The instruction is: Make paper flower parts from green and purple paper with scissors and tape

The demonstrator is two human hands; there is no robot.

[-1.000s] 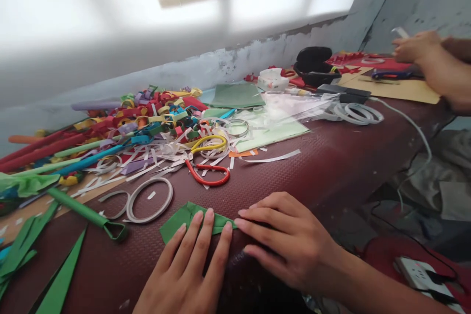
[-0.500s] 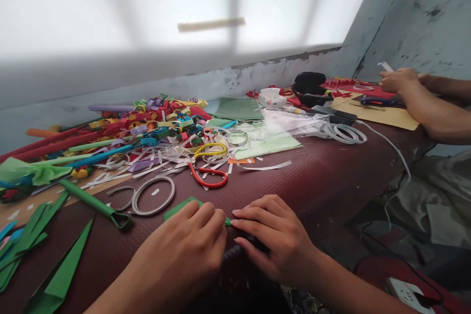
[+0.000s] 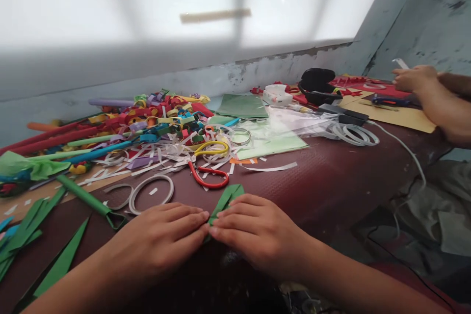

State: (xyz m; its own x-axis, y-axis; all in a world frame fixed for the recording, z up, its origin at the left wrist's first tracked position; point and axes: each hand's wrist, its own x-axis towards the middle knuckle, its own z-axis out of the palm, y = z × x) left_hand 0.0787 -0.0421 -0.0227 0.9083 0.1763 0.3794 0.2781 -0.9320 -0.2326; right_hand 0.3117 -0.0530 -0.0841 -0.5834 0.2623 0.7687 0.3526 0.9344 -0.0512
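Observation:
A folded piece of green paper (image 3: 225, 199) lies at the table's front edge, partly covered by my fingers. My left hand (image 3: 162, 233) grips its left side, fingers pressed together with the tips at the paper. From the other side my right hand (image 3: 253, 230) holds it, its fingers closed over the right part. The fingertips of both hands nearly meet on the paper. Left of my hands are a rolled green paper tube (image 3: 90, 202) and a pointed folded green strip (image 3: 62, 260). Red-handled scissors (image 3: 209, 176) lie just beyond the paper.
A heap of coloured paper chains (image 3: 158, 122) covers the back left. Grey rings of tape (image 3: 151, 194) sit near my left hand. Light green sheets (image 3: 272, 142), a black case (image 3: 318, 86) and a coiled white cable (image 3: 355, 135) stretch rightward. Another person's hands (image 3: 415, 77) hold a white object at far right.
The green paper has been turned and now points up and away between my hands. My left hand has shifted left and flattened; my right hand has moved left onto the paper.

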